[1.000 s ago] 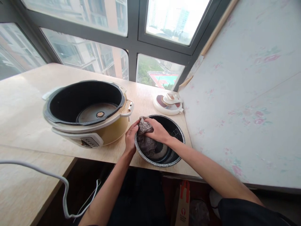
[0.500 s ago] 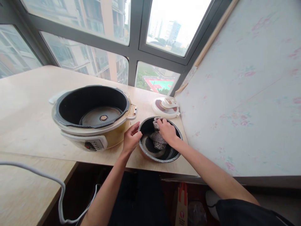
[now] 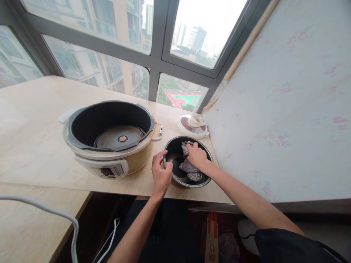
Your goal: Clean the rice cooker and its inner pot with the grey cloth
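Across the left and middle of the frame runs the pale wooden surface (image 3: pixel 35 138), easily the biggest thing here. Next size down is the cooker body (image 3: pixel 105 153), left of centre, with nothing covering its dark inside. Just right of centre sits the black pot (image 3: pixel 174 148), mouth up, round enough that I wouldn't give it a long axis. Right above that in frame is the white lid (image 3: pixel 192 124), handle up. Left hand (image 3: pixel 161 173) is at the pot's left rim, thumb and fingers curved with a fair gap between them; can't tell if it's touching. Right hand (image 3: pixel 196 156) is inside the pot, closed on a bunched grey cloth (image 3: pixel 189 167), whose length runs down-frame, loose end towards lower right. Looks like wiping to me; another stroke would call for a snug pinch and a steadied rim.
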`<state>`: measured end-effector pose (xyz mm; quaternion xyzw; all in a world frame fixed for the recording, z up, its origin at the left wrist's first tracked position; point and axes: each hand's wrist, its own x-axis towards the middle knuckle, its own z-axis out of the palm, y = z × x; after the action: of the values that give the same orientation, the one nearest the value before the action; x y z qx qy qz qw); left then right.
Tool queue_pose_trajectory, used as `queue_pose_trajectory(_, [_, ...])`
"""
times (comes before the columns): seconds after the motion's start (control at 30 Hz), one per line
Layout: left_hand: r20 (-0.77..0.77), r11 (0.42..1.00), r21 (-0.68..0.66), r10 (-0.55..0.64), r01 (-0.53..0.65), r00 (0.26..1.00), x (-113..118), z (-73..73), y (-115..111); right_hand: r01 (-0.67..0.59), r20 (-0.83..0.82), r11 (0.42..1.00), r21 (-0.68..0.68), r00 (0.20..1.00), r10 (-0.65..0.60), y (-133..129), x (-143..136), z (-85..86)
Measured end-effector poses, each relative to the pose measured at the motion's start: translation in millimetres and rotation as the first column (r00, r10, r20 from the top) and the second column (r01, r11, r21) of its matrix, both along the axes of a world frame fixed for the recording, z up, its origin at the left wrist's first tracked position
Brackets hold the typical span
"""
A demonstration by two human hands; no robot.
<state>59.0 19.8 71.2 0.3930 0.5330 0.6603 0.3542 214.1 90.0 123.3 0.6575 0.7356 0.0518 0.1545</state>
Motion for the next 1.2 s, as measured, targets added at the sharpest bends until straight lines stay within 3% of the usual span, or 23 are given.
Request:
queue_pose_trajectory(0.17, [-0.202, 0.986, 0.067, 0.163, -0.153, 0.966, 24.1, -2.4, -32.1, -0.127, -0.169, 0.984, -0.126, 0.980, 0.105, 10.9, -4.8, -8.6])
queue_pose_trajectory(0.37, [-0.348, 0.991, 0.090, 0.126, -0.101, 0.929, 27.3, -6.6, -61.8, -0.436, -0.295, 0.882, -0.179, 0.879, 0.375, 7.4, -19.6, -10.9])
queue_pose_trajectory(0.47, [-0.361, 0.998, 0.041, 0.065, -0.054, 0.930, 12.1, -5.8, -48.2, -0.596, -0.401, 0.771, -0.224, 0.778, 0.484, 1.0, -20.4, -10.2])
queue_pose_trajectory(0.6, [-0.312, 0.997, -0.070, -0.037, 0.015, 0.949, -8.3, -1.4, -3.0, -0.734, -0.485, 0.638, -0.234, 0.657, 0.578, -5.7, -13.9, -14.1])
queue_pose_trajectory(0.73, [0.002, 0.944, -0.205, -0.266, 0.261, 0.964, -15.6, 6.5, 40.2, -0.794, -0.506, 0.566, -0.220, 0.589, 0.630, -7.4, -11.2, -20.7])
queue_pose_trajectory(0.8, [0.092, 0.909, -0.208, -0.351, 0.362, 0.932, -15.2, 11.3, 53.2, -0.802, -0.500, 0.557, -0.216, 0.581, 0.643, -5.6, -11.9, -24.3])
queue_pose_trajectory(0.93, [0.138, 0.889, -0.240, -0.366, 0.389, 0.920, -13.5, 17.5, 63.1, -0.811, -0.394, 0.553, -0.192, 0.579, 0.713, -0.8, -15.3, -34.3])
queue_pose_trajectory(1.07, [0.244, 0.890, -0.247, -0.327, 0.384, 0.913, -12.7, 18.7, 61.6, -0.760, -0.155, 0.637, -0.128, 0.650, 0.744, 2.0, -20.1, -42.4])
queue_pose_trajectory(1.2, [0.267, 0.897, -0.267, -0.282, 0.352, 0.922, -11.6, 20.9, 57.8, -0.673, -0.009, 0.737, -0.070, 0.739, 0.674, 7.8, -21.6, -40.6])
